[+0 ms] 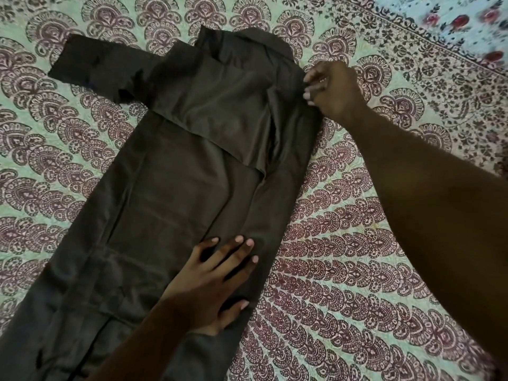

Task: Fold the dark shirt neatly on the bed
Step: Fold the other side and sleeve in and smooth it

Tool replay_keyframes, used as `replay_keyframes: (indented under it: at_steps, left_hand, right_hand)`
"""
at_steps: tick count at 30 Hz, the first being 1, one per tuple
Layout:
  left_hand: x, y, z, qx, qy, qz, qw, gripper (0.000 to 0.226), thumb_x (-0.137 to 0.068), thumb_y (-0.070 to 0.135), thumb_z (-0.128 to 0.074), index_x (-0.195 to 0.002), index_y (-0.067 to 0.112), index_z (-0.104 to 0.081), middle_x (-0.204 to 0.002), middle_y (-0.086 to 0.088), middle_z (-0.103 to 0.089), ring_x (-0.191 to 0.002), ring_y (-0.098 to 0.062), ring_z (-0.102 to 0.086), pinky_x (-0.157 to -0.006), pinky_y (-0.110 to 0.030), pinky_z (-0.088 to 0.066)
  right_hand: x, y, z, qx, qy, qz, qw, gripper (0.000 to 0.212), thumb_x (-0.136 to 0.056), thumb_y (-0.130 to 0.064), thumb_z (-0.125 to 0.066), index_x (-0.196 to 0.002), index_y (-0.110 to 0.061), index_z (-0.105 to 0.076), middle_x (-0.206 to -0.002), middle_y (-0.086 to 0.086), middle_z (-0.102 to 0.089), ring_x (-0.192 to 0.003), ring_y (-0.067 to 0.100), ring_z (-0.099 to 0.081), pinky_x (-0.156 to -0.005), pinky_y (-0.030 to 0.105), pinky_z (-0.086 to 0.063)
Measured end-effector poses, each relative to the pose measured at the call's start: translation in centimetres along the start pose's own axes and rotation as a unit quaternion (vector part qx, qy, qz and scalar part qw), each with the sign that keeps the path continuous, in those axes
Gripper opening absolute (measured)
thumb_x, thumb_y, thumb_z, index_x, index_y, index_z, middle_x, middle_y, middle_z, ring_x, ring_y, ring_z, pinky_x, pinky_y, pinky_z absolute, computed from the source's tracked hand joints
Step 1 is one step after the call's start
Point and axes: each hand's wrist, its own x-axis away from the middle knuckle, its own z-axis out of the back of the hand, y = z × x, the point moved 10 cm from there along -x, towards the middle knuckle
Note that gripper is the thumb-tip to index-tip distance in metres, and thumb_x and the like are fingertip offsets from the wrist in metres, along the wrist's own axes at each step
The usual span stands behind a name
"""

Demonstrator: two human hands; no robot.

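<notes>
The dark shirt lies flat and lengthwise on the patterned bed cover, collar at the far end. Its right sleeve is folded across the chest; its left sleeve still sticks out to the far left. My left hand rests palm down with fingers spread on the lower right part of the shirt. My right hand is at the shirt's right shoulder edge, fingers pinched on the fabric there. The shirt's hem runs out of view at the bottom left.
The bed cover is pale green with maroon fan-shaped prints and stretches all round the shirt. A dark floral border crosses the far right corner, with a light flowered cloth beyond it.
</notes>
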Motion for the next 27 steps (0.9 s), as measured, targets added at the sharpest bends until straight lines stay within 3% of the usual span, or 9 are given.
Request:
replay_keyframes:
  at_steps: [4,6,8,11,13,16,20,24,27]
  left_hand:
    - [0.0,0.0,0.2,0.002,0.0,-0.001,1.0,0.076,-0.085,0.061,-0.057,-0.15,0.02,-0.052,-0.164,-0.009,-0.037,-0.151,-0.027,-0.038,-0.113,-0.052,-0.03]
    - [-0.1,0.0,0.2,0.001,0.001,-0.002,1.0,0.076,-0.085,0.06,-0.057,-0.149,0.02,-0.052,-0.164,-0.009,-0.038,-0.15,-0.028,-0.039,-0.113,-0.052,-0.03]
    - [-0.1,0.1,0.2,0.001,-0.001,-0.004,1.0,0.076,-0.085,0.061,-0.057,-0.149,0.02,-0.052,-0.164,-0.009,-0.038,-0.15,-0.028,-0.038,-0.113,-0.052,-0.029]
    - [0.0,0.0,0.3,0.002,0.002,-0.003,1.0,0.075,-0.086,0.06,-0.056,-0.149,0.02,-0.052,-0.164,-0.009,-0.037,-0.151,-0.027,-0.038,-0.113,-0.052,-0.03]
    - [0.0,0.0,0.4,0.002,0.004,-0.004,1.0,0.075,-0.086,0.06,-0.057,-0.149,0.02,-0.053,-0.164,-0.009,-0.038,-0.15,-0.028,-0.038,-0.112,-0.053,-0.032]
    - [-0.1,0.0,0.4,0.003,0.005,-0.002,1.0,0.074,-0.086,0.06,-0.057,-0.149,0.019,-0.053,-0.163,-0.01,-0.039,-0.15,-0.028,-0.039,-0.112,-0.054,-0.035]
    - [-0.1,0.0,0.4,0.007,0.002,0.0,1.0,0.075,-0.085,0.059,-0.059,-0.148,0.019,-0.053,-0.163,-0.01,-0.04,-0.15,-0.028,-0.039,-0.112,-0.054,-0.036]
    - [0.0,0.0,0.1,0.003,0.002,0.0,1.0,0.076,-0.085,0.06,-0.057,-0.149,0.02,-0.052,-0.163,-0.009,-0.039,-0.149,-0.028,-0.039,-0.112,-0.053,-0.034]
    - [0.1,-0.2,0.1,0.006,0.0,0.002,1.0,0.076,-0.086,0.061,-0.056,-0.151,0.021,-0.05,-0.165,-0.009,-0.036,-0.151,-0.028,-0.037,-0.113,-0.053,-0.034]
  right_hand:
    - [3.3,-1.7,1.6,0.061,0.088,0.075,0.991,0.025,-0.088,0.001,-0.064,-0.11,-0.008,-0.069,-0.12,0.01,-0.06,-0.103,0.016,-0.063,-0.096,0.031,-0.058]
    - [7.3,-3.7,1.6,0.11,0.127,0.169,0.971,0.023,-0.092,-0.009,-0.059,-0.113,-0.002,-0.065,-0.123,0.018,-0.055,-0.11,0.025,-0.057,-0.098,0.039,-0.054]
    - [11.8,-4.7,-0.7,0.154,0.101,0.251,0.95,0.026,-0.098,-0.019,-0.06,-0.114,0.001,-0.064,-0.121,0.022,-0.057,-0.109,0.033,-0.057,-0.094,0.047,-0.052]
    - [17.2,-4.3,-6.5,0.268,-0.042,0.339,0.901,0.047,-0.103,-0.04,-0.054,-0.128,-0.001,-0.062,-0.133,0.021,-0.058,-0.119,0.038,-0.058,-0.098,0.05,-0.05]
    - [16.6,-2.2,-7.7,0.346,-0.1,0.313,0.879,0.066,-0.104,-0.059,-0.037,-0.149,-0.012,-0.048,-0.154,0.014,-0.046,-0.138,0.034,-0.047,-0.108,0.054,-0.042]
    - [10.9,0.0,-5.1,0.391,-0.07,0.209,0.894,0.082,-0.097,-0.077,-0.017,-0.162,-0.027,-0.025,-0.17,0.003,-0.022,-0.154,0.027,-0.027,-0.113,0.064,-0.03]
    - [6.4,1.6,-2.9,0.349,-0.077,0.065,0.932,0.085,-0.095,-0.08,-0.018,-0.164,-0.03,-0.013,-0.173,0.005,-0.006,-0.159,0.034,-0.006,-0.118,0.071,-0.012]
    - [11.7,-1.9,-4.3,0.353,-0.026,0.109,0.929,0.085,-0.1,-0.074,-0.022,-0.164,-0.019,-0.016,-0.173,0.009,-0.006,-0.16,0.03,-0.008,-0.122,0.062,-0.017]
    - [18.1,-2.0,-7.5,0.361,-0.047,0.146,0.92,0.085,-0.099,-0.075,-0.028,-0.162,-0.019,-0.026,-0.172,0.01,-0.013,-0.158,0.029,-0.017,-0.121,0.059,-0.023]
